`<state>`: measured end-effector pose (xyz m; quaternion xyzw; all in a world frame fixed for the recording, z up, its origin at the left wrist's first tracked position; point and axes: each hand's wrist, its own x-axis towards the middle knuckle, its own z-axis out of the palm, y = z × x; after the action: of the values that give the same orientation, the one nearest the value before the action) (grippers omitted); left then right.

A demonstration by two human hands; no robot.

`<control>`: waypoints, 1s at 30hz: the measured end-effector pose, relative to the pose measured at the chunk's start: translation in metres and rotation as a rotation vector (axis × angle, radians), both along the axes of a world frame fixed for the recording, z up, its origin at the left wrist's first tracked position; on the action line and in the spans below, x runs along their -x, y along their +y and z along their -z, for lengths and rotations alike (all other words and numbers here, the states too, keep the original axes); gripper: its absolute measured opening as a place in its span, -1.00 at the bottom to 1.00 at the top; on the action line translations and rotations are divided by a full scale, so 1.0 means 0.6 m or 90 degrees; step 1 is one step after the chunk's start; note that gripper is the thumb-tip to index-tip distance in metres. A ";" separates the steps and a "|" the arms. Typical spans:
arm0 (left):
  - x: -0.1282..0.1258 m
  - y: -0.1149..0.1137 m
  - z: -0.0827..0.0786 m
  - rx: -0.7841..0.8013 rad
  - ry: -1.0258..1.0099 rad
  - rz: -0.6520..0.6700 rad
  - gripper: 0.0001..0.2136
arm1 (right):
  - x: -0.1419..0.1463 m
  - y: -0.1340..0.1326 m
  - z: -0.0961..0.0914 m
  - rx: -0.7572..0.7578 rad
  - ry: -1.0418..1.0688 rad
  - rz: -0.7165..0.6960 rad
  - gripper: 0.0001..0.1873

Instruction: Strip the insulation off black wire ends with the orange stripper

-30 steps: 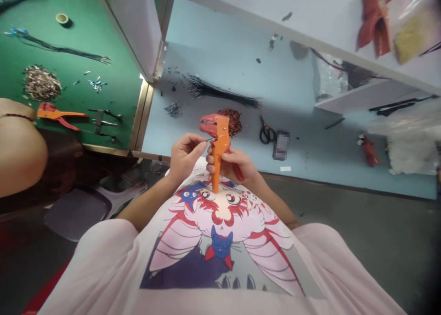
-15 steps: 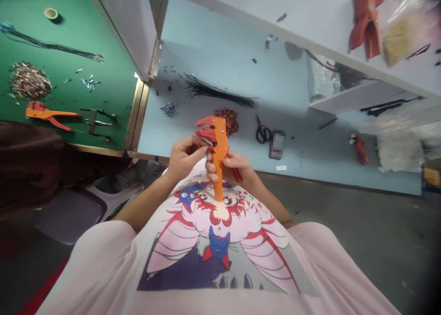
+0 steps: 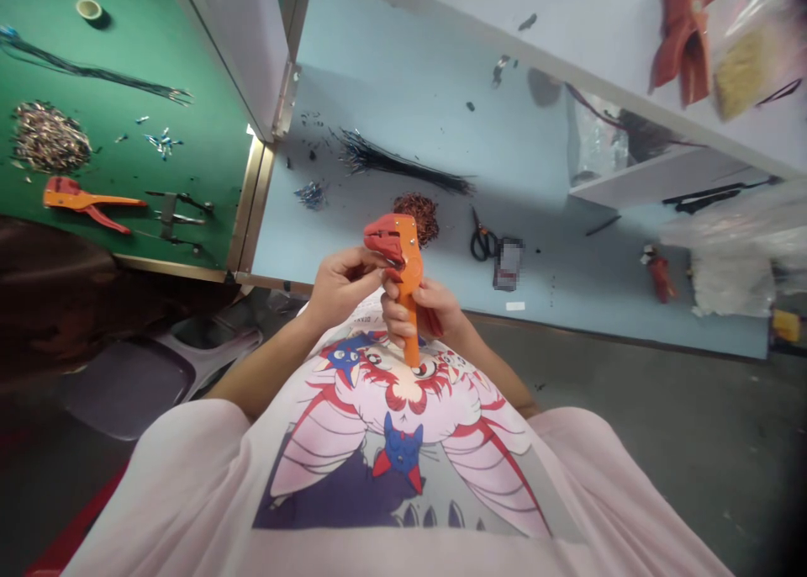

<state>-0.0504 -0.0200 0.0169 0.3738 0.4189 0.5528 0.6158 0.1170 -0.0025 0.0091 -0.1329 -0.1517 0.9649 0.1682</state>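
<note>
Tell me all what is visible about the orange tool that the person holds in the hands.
The orange tool looks like a hand wire stripper with plastic-looking orange body and a red jaw head at the top, jaws pointing left. It stands nearly upright in front of the person's chest, handles down. The right hand wraps around its handles. The left hand has its fingertips pinched at the jaws; whether a wire is between them is too small to tell.

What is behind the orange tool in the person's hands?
Behind the orange tool on the blue table lies a reddish-brown pile of bits, partly hidden by the tool's head. Farther back lies a bundle of black wires.
</note>
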 end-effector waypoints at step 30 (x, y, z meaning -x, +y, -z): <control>0.005 -0.001 0.009 -0.070 0.266 -0.081 -0.95 | 0.008 0.001 -0.010 -0.038 -0.037 -0.010 -0.66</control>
<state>-0.0535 -0.0209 0.0117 0.4858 0.5292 0.5232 0.4584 0.1124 -0.0019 0.0153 -0.1549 -0.1860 0.9570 0.1600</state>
